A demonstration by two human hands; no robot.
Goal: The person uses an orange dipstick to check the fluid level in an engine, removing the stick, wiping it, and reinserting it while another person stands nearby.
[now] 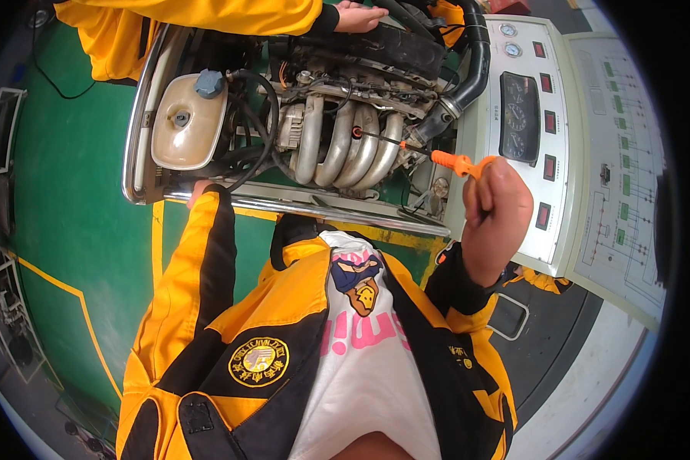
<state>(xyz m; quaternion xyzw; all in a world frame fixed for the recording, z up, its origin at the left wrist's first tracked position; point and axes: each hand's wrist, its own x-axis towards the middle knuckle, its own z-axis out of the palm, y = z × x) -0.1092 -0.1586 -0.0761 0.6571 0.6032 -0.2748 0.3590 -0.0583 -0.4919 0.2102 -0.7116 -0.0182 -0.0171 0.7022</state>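
My right hand is closed on the orange ring handle of a dipstick, to the right of the engine. The dipstick's thin dark rod points left over the silver intake pipes. Its far end lies by a small orange-rimmed opening between the pipes; whether the tip is inside cannot be made out. My left hand is at the chrome rail along the near side of the engine stand, below a beige coolant tank with a blue cap. Its fingers are mostly hidden.
Across the engine, a co-worker's hand in a yellow sleeve reaches over the black engine cover. A thick black hose curves at the upper right. A white instrument panel with gauges stands to the right, beside a wiring-diagram board.
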